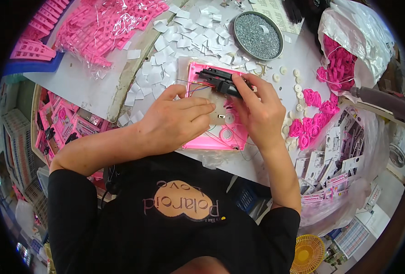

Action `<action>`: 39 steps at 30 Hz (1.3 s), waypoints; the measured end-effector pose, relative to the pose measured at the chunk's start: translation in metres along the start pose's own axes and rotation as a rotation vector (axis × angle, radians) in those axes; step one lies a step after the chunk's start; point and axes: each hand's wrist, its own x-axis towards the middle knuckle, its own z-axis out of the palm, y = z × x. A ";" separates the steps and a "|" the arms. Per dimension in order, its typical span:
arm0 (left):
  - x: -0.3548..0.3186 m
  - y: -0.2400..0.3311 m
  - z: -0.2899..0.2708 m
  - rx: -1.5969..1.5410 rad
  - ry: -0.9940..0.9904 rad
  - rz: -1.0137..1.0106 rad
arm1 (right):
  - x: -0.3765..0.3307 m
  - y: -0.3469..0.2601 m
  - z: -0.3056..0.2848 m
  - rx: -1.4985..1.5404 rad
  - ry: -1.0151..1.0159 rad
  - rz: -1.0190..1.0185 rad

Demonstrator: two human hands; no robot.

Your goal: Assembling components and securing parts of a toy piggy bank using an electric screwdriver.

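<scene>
A pink plastic shell point(193, 69) lies in front of me with its inside facing up. Across its far part is a black plastic mechanism point(220, 84) with thin red and blue wires point(201, 85). My right hand point(262, 107) grips the right end of this mechanism between thumb and fingers. My left hand point(177, 118) is over the shell's left side, its fingers close together and bent across a flat greyish board point(215, 98). Its upper fingertip is by the wires; what it pinches, if anything, is hidden. Thin wires run along the shell's near part.
Loose white paper slips point(198, 34) cover the table's far side beside a round tray of screws point(235, 34). White rings point(298, 87) and pink pieces point(309, 123) lie to the right. Bags of parts point(355, 27) stand farther right; pink parts point(97, 32) and a filled box point(37, 107) are at left.
</scene>
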 end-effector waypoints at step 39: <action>-0.007 -0.015 -0.003 -0.008 -0.025 0.099 | 0.035 0.013 -0.010 0.056 -0.218 -0.065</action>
